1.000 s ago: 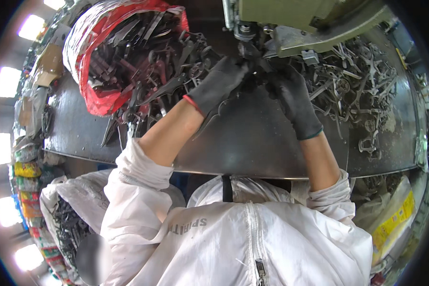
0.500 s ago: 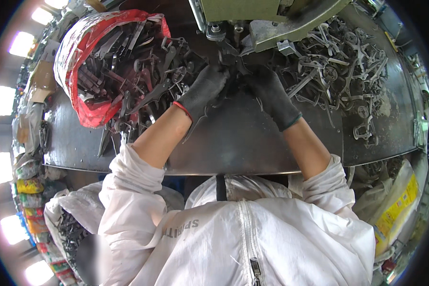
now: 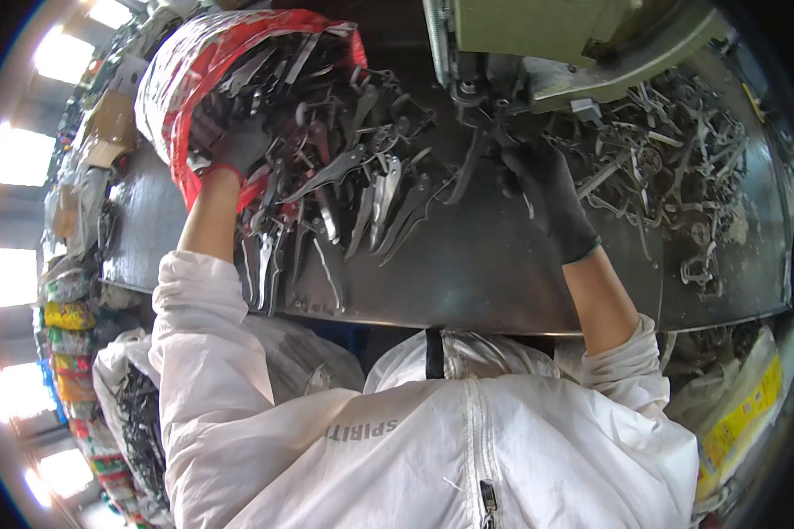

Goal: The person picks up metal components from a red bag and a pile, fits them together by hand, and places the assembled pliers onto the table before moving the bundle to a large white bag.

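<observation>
My left hand (image 3: pixel 243 146), in a dark glove, reaches into the red-edged white bag (image 3: pixel 182 132) among dark metal parts. Its fingers blend with the parts, so I cannot tell whether it holds one. My gloved right hand (image 3: pixel 551 198) is closed around a dark plier-like metal tool (image 3: pixel 469 167) below the head of the green press (image 3: pixel 538 31). One curved handle of that tool sticks out to the left of the hand. Between the bag and the press lies a pile of similar tools with curved handles (image 3: pixel 386 198), some spilling toward me.
Grey metal frames with small rings lie heaped (image 3: pixel 670 159) on the right of the steel table (image 3: pixel 494 264). Below the table's front edge are a sack with a yellow label (image 3: pixel 741 414) at right and a pale sack of dark parts (image 3: pixel 137 397) at left.
My left hand has left the press and moved left into the bag. My right hand stays at the press with the tool. The view has shifted, so the scene sits farther right.
</observation>
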The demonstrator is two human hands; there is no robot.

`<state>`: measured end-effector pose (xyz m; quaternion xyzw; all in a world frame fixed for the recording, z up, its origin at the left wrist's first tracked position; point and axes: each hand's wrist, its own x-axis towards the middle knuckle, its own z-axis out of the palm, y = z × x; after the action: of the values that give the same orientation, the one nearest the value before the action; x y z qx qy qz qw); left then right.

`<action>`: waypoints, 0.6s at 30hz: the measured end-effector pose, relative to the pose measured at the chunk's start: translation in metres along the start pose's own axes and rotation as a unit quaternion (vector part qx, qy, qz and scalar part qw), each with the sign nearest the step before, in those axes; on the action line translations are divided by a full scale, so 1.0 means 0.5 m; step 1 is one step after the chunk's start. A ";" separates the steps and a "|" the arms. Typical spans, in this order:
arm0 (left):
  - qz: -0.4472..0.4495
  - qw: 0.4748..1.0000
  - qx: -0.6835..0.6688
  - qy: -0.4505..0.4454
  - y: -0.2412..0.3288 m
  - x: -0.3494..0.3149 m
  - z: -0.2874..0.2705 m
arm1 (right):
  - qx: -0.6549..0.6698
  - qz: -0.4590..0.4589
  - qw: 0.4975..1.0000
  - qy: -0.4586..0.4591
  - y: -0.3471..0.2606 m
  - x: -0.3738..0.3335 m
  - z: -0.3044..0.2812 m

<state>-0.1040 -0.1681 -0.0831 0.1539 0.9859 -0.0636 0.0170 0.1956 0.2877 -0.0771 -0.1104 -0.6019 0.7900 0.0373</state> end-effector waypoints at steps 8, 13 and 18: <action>-0.045 0.978 -0.026 0.201 0.032 -0.022 -0.056 | -0.096 0.036 0.995 0.014 -0.002 -0.025 -0.012; 0.080 0.911 -0.321 0.247 0.116 -0.090 -0.156 | -0.041 0.064 0.997 0.010 0.010 -0.030 -0.037; 0.123 0.816 -0.561 -0.062 0.391 -0.293 -0.306 | -0.030 0.075 0.994 0.073 0.020 -0.040 0.007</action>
<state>0.0932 -0.0075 0.0530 0.2330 0.8206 0.4936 0.1693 0.2150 0.2776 -0.0831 -0.2134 -0.6109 0.7622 0.0186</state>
